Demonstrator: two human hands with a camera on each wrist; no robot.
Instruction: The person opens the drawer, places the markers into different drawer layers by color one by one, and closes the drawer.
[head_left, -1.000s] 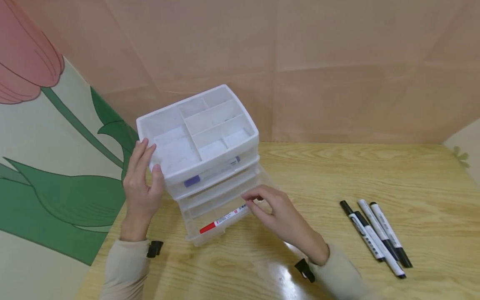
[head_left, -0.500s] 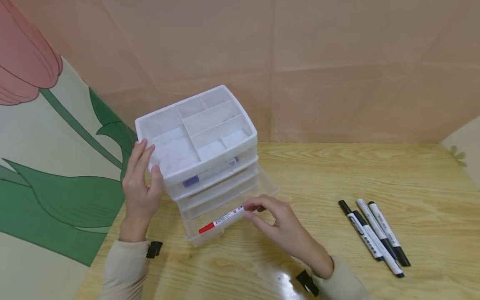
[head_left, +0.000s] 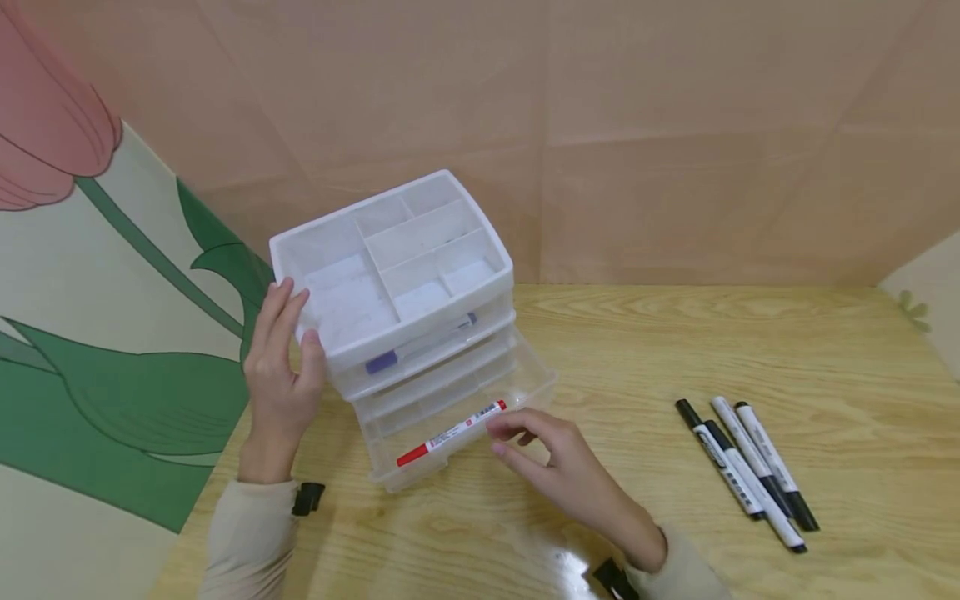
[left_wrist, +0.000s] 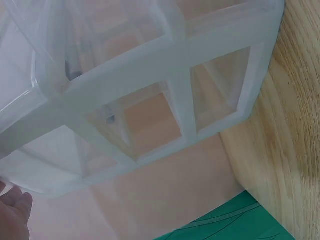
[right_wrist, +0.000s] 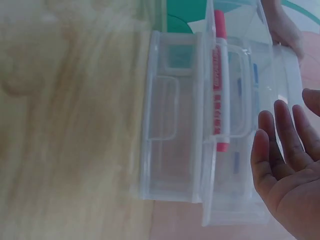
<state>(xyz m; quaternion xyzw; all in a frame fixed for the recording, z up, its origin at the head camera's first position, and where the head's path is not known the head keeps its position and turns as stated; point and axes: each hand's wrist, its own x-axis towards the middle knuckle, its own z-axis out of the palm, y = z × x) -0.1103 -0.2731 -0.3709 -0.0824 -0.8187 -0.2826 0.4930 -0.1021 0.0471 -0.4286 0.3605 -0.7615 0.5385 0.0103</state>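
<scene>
Red marker [head_left: 452,433] lies in the pulled-out drawer [head_left: 405,477], along its front wall, longer red end to the L, other end near the R grip [head_left: 562,475]. That grip holds nothing: thumb & fingertips moderately wide apart, just beside the drawer's front R part; can't tell if they touch it. L grip [head_left: 283,379] isn't clasping; fingers lie fairly straight on the L side of the white organiser [head_left: 427,319], thumb by the front corner.

Main risk = drawer jam. A push at that R end only could skew it in its slot. Too hard a shove w/ only light L support & the organiser prob. slides or swings on the desk [head_left: 615,358]. Pressing down is worse: drawer overhangs the lower drawer [right_wrist: 165,170], so it could droop, unseat or tip the organiser fwd.

Red marker looks loose, so a jerk prob. rolls it back or turns it crosswise, where it might snag; clumsy fingertips could also flick its near end over the front wall. Purple-capped marker [head_left: 382,362] in the upper drawer [head_left: 491,310] might rattle, minor. The 4 black-and-white markers [head_left: 750,481] are well apart on the R, but a wide sweep of the R sleeve [head_left: 682,575] could scatter them, b/c nothing fences them in.
</scene>
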